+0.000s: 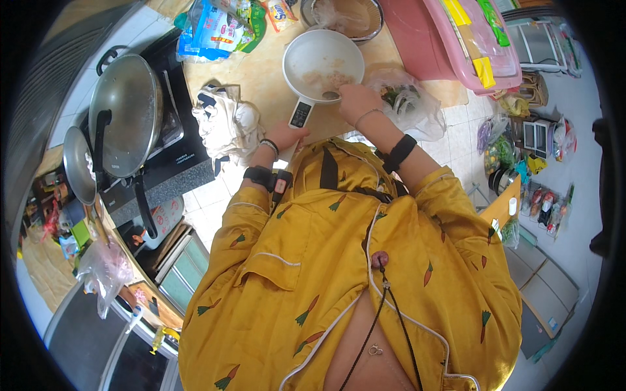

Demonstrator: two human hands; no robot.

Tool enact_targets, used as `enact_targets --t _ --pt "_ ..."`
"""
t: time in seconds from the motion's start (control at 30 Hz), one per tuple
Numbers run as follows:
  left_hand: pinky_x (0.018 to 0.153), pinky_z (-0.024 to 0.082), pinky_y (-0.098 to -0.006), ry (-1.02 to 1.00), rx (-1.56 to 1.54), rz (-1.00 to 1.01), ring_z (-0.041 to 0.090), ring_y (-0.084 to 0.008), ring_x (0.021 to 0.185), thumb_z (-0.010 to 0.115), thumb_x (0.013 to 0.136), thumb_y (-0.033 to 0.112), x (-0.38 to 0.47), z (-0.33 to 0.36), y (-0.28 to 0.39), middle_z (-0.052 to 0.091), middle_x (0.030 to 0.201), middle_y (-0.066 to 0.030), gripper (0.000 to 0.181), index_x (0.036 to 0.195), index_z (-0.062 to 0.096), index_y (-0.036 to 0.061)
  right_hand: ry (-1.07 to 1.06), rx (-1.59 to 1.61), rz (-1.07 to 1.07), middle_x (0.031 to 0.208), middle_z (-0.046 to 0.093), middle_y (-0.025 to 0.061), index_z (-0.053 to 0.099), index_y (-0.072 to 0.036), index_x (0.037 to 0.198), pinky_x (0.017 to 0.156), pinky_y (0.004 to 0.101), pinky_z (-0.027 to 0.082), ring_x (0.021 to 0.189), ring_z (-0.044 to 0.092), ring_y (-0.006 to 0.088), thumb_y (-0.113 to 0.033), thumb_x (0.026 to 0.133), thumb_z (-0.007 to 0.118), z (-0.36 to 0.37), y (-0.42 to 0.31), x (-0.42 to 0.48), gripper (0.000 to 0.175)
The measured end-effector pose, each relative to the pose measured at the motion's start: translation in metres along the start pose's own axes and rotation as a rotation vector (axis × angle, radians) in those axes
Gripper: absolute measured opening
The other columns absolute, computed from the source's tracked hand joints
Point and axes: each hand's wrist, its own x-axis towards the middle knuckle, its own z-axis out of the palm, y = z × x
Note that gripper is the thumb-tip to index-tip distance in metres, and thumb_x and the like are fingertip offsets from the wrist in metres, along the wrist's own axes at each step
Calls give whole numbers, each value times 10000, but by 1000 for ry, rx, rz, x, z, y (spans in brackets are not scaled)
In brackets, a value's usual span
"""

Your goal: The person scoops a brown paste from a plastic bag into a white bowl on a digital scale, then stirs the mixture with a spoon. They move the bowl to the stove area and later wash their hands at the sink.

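Note:
A round white pan-shaped bowl [310, 53] rests on the tabletop before me. Its short handle [302, 110] bears a dark panel with buttons and points toward my body. My left hand [287, 135] is closed around the end of that handle. Inside the bowl, pale pinkish minced food [338, 79] lies in a small heap, with smears around it. My right hand [361, 104] is at the bowl's near right rim, shut on a spoon [331, 95]; the spoon's head dips into the bowl and its handle is mostly hidden by my fingers.
A clear plastic bag of leafy greens [415, 110] lies right of my right hand. Crumpled white cloth [230, 122] sits left. Food packets [220, 32] and a foil-lined pan [374, 24] stand behind. A pink lidded bin [420, 39] is right; a wok [124, 117] occupies the stove.

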Motion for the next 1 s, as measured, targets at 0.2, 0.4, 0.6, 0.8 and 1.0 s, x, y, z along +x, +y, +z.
enact_targets --t 0.2,0.4,0.6,0.8,1.0 --pt "663 524 -307 25 27 -6 668 -173 623 668 789 384 2 3 -2 679 635 -52 340 704 700 56 -88 24 22 1036 689 201 702 -44 1013 834 434 537 989 668 348 -163 838 527 -8 -3 17 274" --pt "653 522 -309 18 7 29 668 -178 618 658 795 378 -3 3 1 676 630 -54 343 685 686 54 -78 112 151 1003 697 157 741 -147 981 836 419 528 938 671 335 -254 814 609 -23 11 32 237" --pt "640 520 -304 -26 -50 -34 661 -173 601 658 805 369 -4 3 4 673 638 -62 344 704 677 41 32 15 74 939 707 124 741 -195 977 803 436 526 886 675 338 -260 855 567 -15 12 20 223" --pt "639 522 -312 -28 -131 -12 652 -170 598 687 795 324 -7 4 6 678 675 -69 305 765 665 21 -26 -55 -28 998 707 147 716 -109 1019 810 438 531 958 682 315 -172 863 503 -18 5 12 271" --pt "543 509 -315 9 -123 45 619 -173 540 697 796 256 5 7 -5 620 625 -66 257 716 619 24 18 -47 -75 982 707 146 720 -97 981 789 435 538 945 683 311 -165 838 521 -8 2 13 254"
